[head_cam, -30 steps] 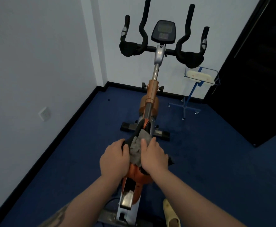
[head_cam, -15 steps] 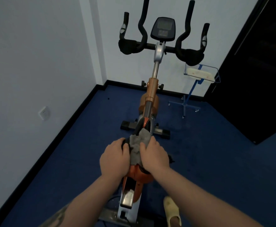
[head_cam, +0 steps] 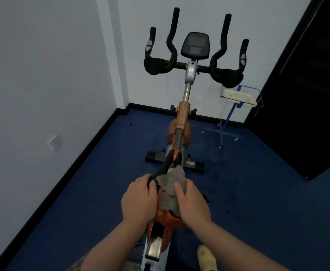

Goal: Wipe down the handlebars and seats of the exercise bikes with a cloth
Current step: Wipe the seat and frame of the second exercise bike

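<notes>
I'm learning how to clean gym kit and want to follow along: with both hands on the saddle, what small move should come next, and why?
Probably draw the crumpled grey cloth forward along the black and orange bike seat toward its narrow nose. The right hand holds the cloth mid-seat while the left hand steadies the seat's left edge; the nose ahead lies uncovered.

Left hand [head_cam: 138, 200] gripping the near left edge of the bike seat [head_cam: 165, 217], right hand [head_cam: 192, 202] pressing a grey cloth [head_cam: 171, 185] onto it, black handlebars [head_cam: 196, 55] far ahead, blue stand [head_cam: 230, 118] at far right.
</notes>
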Motion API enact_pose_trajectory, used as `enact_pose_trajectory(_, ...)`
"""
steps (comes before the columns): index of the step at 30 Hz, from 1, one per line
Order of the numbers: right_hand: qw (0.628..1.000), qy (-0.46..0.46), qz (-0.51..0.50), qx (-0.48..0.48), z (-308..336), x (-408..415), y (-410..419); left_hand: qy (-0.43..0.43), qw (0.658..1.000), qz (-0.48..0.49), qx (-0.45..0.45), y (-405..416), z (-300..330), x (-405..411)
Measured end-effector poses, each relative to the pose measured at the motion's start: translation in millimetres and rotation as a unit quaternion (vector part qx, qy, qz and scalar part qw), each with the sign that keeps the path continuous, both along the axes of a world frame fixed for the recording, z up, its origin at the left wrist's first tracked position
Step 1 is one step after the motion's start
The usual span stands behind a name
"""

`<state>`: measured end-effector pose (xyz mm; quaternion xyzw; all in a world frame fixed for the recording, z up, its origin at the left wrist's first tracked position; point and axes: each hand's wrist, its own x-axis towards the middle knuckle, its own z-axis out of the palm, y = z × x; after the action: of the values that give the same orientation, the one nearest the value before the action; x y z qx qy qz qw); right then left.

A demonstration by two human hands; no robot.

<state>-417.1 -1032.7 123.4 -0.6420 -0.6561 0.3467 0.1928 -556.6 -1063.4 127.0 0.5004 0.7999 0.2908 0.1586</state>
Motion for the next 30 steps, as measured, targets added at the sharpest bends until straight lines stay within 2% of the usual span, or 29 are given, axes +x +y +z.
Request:
enact_pose_trajectory(4,0.996,0.032,-0.071,0.030,-10.4,1.5,-39.8,0.002,1.000,0.002,0.005,0.0,0.6,-0.3)
enact_pose_trajectory(6,0.992,0.069,-0.103,0.008,-10.6,-2.4,-28.1,0.002,1.000,0.002,0.004,0.9,0.4,-1.0)
enact_pose_trajectory(9,0.982,0.128,-0.113,-0.076,-2.5,-2.8,0.1,0.001,1.000,0.001,0.002,0.9,2.4,-0.8)
enact_pose_trajectory(14,0.971,0.153,-0.141,-0.122,-6.9,6.1,-14.0,-0.003,1.000,0.003,0.002,-0.9,1.6,0.4)
enact_pose_trajectory(16,0.973,0.128,-0.140,-0.128,-9.1,7.7,-17.7,-0.006,1.000,0.004,0.003,0.3,2.5,0.4)
enact_pose_trajectory(20,0.987,0.033,-0.044,-0.152,2.8,-5.4,26.4,-0.004,1.000,0.003,0.003,1.4,3.7,0.2)
enact_pose_trajectory(23,0.988,-0.038,-0.012,-0.150,9.1,-15.7,46.6,-0.003,1.000,0.005,0.000,0.5,3.3,0.3)
enact_pose_trajectory(28,0.998,-0.063,0.008,-0.022,9.1,-7.8,7.4,0.001,1.000,0.001,0.004,0.9,2.8,-1.0)
enact_pose_trajectory(30,0.996,-0.084,0.016,-0.025,10.1,-14.1,19.7,0.000,1.000,0.003,0.003,1.2,2.7,-1.2)
